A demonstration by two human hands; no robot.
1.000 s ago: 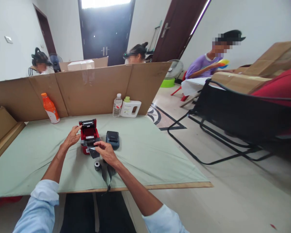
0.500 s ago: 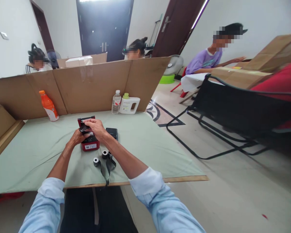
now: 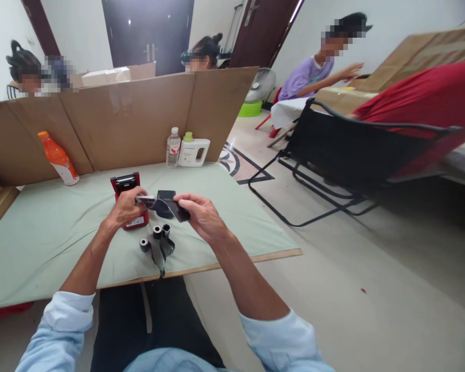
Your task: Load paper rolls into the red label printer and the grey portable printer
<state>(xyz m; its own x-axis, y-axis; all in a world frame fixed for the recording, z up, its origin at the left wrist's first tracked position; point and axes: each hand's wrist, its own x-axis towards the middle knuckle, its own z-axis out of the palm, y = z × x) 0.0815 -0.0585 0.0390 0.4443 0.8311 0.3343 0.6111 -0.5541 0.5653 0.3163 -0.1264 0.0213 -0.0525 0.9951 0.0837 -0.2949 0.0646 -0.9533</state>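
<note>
A dark, glossy strip [image 3: 174, 208] is stretched between my two hands above the table. My left hand [image 3: 127, 207] is closed on its left end, in front of a small red-and-black printer [image 3: 136, 221] with its lid raised. The fingers of my right hand [image 3: 203, 214] pinch the other end. Whether a roll sits inside the left hand is hidden. A black box-like device [image 3: 166, 195] lies behind the strip, partly covered. Nearer me rest small rolls [image 3: 143, 244] with white cores and loose dark tails [image 3: 159, 253].
An orange bottle [image 3: 60, 159], a clear water bottle [image 3: 173, 149] and a white jug [image 3: 194, 151] stand along a cardboard screen [image 3: 139, 113]. The green cloth-covered table [image 3: 81, 253] ends close to my lap. A black folding chair [image 3: 333, 150] is to the right; several people sit beyond.
My hands have come away from the printer's raised lid and moved apart. My right hand went right, drawing the dark strip out between them. The camera view has shifted.
</note>
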